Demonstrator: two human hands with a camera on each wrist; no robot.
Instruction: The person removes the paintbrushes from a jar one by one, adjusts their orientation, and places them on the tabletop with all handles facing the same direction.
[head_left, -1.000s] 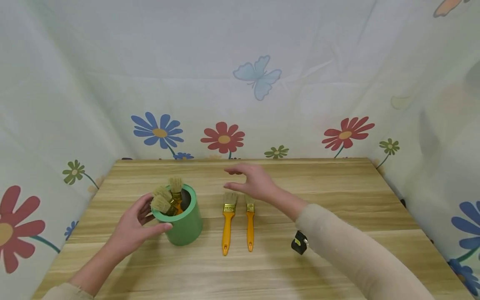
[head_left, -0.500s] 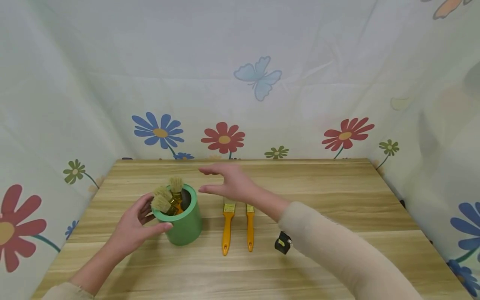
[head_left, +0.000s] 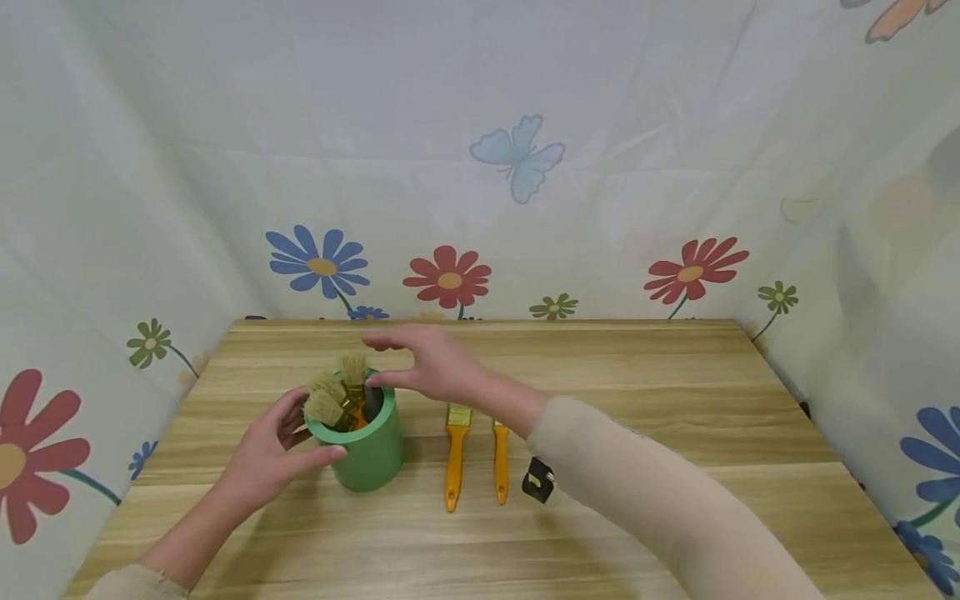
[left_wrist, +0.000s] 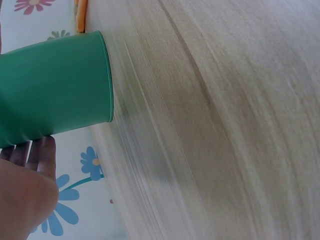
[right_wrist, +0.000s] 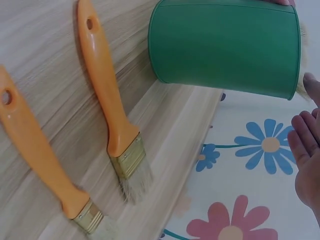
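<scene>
Green and round, the pot (head_left: 375, 460) stands upright on the worktop (head_left: 405, 554), with a smooth side and a thick rim. Brushes (head_left: 326, 407) with pale, fluffy hair poke out of its top. The left hand (head_left: 258, 460) holds the pot, its fingers curled round the side. The right hand (head_left: 438, 364) is by the rim, its thumb spread apart from its fingers. Two orange-handled paintbrushes (head_left: 454, 468) lie near the pot. Stripy, light wood makes the worktop. White cloth (head_left: 637, 92) with bright flowers (head_left: 450, 280) stands behind.
</scene>
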